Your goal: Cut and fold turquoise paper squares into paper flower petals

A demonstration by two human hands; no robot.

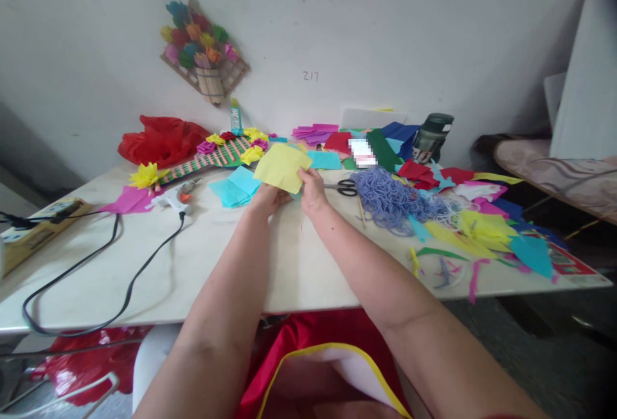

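A square of yellow crepe paper point(282, 167) is held up over the middle of the table. My right hand point(313, 189) pinches its lower right side between thumb and fingers. Below its lower edge is my left hand point(272, 199), with the fingers partly hidden behind the paper and curled toward it. Light blue paper squares point(236, 186) lie just left of my hands. To the right, black-handled scissors point(347, 187) rest beside a tangled heap of purple yarn point(390, 197).
A glue gun point(174, 199) with a black cord lies left, near a power strip point(43, 229). Behind it is a stick craft with paper flowers point(212, 159). Coloured paper scraps point(482, 229) cover the right side, and a dark bottle point(432, 136) stands at the back.
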